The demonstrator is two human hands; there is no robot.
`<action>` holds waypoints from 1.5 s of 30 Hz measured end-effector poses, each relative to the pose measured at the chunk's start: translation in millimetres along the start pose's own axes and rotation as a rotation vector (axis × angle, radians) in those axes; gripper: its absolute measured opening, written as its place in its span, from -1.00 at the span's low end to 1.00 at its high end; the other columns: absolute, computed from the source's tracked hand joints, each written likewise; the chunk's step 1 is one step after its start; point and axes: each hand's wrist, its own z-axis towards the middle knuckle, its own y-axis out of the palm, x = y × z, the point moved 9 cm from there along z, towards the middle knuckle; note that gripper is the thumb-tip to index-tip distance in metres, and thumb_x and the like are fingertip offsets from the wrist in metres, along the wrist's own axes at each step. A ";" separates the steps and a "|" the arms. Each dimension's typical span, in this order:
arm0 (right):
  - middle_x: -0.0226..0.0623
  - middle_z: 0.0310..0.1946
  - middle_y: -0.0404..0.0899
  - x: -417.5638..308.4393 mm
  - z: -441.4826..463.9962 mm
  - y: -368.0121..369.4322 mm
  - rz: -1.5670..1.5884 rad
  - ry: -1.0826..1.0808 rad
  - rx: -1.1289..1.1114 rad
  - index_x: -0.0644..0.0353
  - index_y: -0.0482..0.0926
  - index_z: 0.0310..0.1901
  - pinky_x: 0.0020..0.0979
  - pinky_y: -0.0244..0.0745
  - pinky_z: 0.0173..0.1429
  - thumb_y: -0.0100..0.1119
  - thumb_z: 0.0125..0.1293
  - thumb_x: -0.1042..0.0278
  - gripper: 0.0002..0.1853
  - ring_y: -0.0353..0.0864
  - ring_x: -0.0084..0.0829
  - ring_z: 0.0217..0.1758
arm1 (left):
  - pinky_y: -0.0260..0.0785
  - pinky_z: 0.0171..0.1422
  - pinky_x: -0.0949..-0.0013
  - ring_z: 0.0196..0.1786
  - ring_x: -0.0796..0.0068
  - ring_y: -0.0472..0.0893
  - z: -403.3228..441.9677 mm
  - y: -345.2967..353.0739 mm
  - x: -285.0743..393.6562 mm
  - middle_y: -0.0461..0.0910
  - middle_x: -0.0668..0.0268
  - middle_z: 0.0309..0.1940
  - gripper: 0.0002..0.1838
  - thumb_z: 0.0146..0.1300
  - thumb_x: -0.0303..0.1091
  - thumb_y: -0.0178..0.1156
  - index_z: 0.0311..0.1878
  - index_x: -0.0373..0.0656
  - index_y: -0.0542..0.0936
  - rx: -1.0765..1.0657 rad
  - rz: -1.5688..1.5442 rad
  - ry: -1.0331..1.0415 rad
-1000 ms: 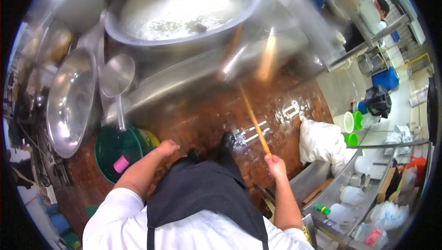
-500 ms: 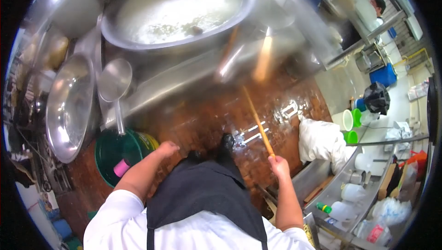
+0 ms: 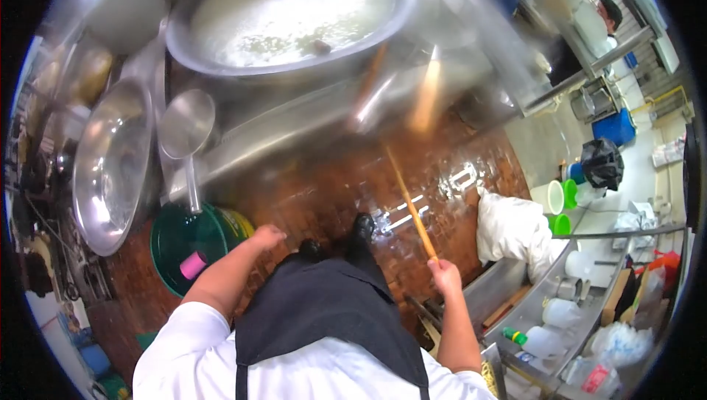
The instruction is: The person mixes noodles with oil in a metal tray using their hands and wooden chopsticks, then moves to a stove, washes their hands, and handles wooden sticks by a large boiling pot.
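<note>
My right hand (image 3: 445, 276) is closed around the near end of a long wooden stick (image 3: 409, 205). The stick slants away over the tiled floor, and its far end fades into a blur below the steel counter. Fingers curled and nothing seen in them, my left hand (image 3: 268, 237) hangs beside the green bin (image 3: 163, 232). Ahead stands a large metal pan (image 3: 179, 47) of cloudy, frothy liquid, with a small dark lump near its front rim. At the pan's right, a large ladle or strainer (image 3: 442, 17) with a wooden handle looks blurred.
On the left lie a wide steel bowl (image 3: 110, 172) and a steel ladle (image 3: 187, 124). A pink cup (image 3: 193, 264) is in the bin. To my right are a white sack (image 3: 508, 227) and a metal shelf (image 3: 563, 282) with plastic containers. Another person (image 3: 608, 17) stands far off.
My right hand has shifted slightly down with the stick, whose far end has swung a little left. My left hand has barely moved. The view has shifted slightly.
</note>
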 end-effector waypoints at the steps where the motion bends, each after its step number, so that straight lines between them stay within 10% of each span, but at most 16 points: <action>1: -0.31 -0.70 0.46 -11.7 -9.6 -3.0 -0.002 0.001 0.002 0.24 0.59 -0.27 -0.37 0.33 -0.59 0.11 0.24 0.02 -0.63 0.44 -0.46 -0.73 | 0.43 0.01 0.24 -0.14 0.17 0.62 -0.9 -0.1 1.2 0.64 0.11 -0.24 -0.56 0.07 0.04 0.19 -0.22 -0.18 0.66 -0.009 0.005 -0.002; 6: -0.36 -0.71 0.44 -11.8 -17.1 -1.7 0.116 0.094 -0.028 0.20 0.56 -0.27 -0.40 0.28 -0.66 0.10 0.26 0.04 -0.66 0.40 -0.48 -0.76 | 0.44 0.00 0.25 -0.16 0.18 0.63 6.5 1.8 1.2 0.65 0.11 -0.25 -0.56 0.07 0.02 0.19 -0.21 -0.19 0.65 -0.019 0.033 0.029; 8: -0.40 -0.73 0.40 -18.0 -30.9 -9.7 0.270 0.187 -0.032 0.17 0.53 -0.28 -0.44 0.24 -0.70 0.08 0.28 0.05 -0.69 0.35 -0.52 -0.78 | 0.38 -0.46 0.36 -0.51 0.46 0.52 6.5 0.7 7.6 0.57 0.30 -0.48 -0.62 0.13 -0.09 0.19 -0.15 -0.21 0.63 -0.024 -0.032 0.037; 11: -0.47 -0.74 0.33 -26.1 -53.7 -32.0 0.498 0.268 0.028 0.13 0.48 -0.29 -0.51 0.17 -0.75 0.04 0.32 0.08 -0.73 0.26 -0.58 -0.82 | 0.36 -0.50 0.39 -0.52 0.48 0.51 -4.6 -4.6 26.2 0.56 0.32 -0.52 -0.63 0.12 -0.10 0.20 -0.18 -0.22 0.63 -0.023 -0.080 0.014; 19: -0.43 -0.63 0.34 -149.7 -137.1 -91.5 0.927 0.011 -0.262 0.18 0.42 0.09 -0.52 0.25 -0.64 -0.05 0.36 0.12 -0.62 0.28 -0.57 -0.72 | 0.40 -0.35 0.34 -0.38 0.46 0.53 15.3 4.1 56.5 0.58 0.32 -0.25 -0.49 0.18 0.05 0.14 0.04 -0.13 0.49 -0.159 -0.396 -0.075; 32: -0.57 -0.65 0.26 -312.9 -57.7 -6.4 1.198 0.052 -0.599 0.06 0.46 -0.02 -0.52 0.18 -0.61 -0.10 0.38 0.02 -0.66 0.19 -0.61 -0.72 | 0.37 -0.16 0.45 -0.21 0.57 0.54 -20.9 -94.3 270.7 0.57 0.37 -0.20 -0.66 0.31 -0.06 0.06 0.02 -0.05 0.48 0.063 -0.842 0.427; 36: -0.50 -0.62 0.34 -354.9 26.8 4.6 1.024 -0.081 -0.369 0.05 0.45 -0.05 -0.49 0.26 -0.60 -0.04 0.36 0.03 -0.69 0.30 -0.57 -0.68 | 0.38 -0.12 0.45 -0.23 0.60 0.52 -20.6 -119.9 242.8 0.57 0.40 -0.29 -0.71 0.31 -0.13 0.08 -0.09 -0.14 0.54 0.435 -0.650 0.618; 41: -0.16 -0.28 0.56 -404.6 116.1 -19.1 0.616 -0.593 0.147 0.52 0.05 0.28 -0.47 0.45 -0.38 0.26 0.15 0.34 -0.23 0.51 -0.53 -0.40 | 0.31 0.05 0.13 -0.05 0.01 0.47 -85.6 -195.7 260.7 0.54 0.05 -0.17 -0.60 0.15 -0.09 0.15 -0.10 -0.22 0.55 1.004 -0.015 0.744; 45: -0.35 -0.11 0.54 -371.2 75.7 -19.2 0.749 -0.383 -0.055 0.26 0.25 0.26 -0.59 0.41 -0.31 0.23 0.20 0.19 -0.36 0.50 -0.63 -0.27 | 0.24 0.15 0.13 0.08 0.06 0.44 -48.8 -213.3 247.9 0.50 0.13 -0.02 -0.58 0.19 -0.03 0.11 -0.02 -0.14 0.50 1.000 0.170 0.712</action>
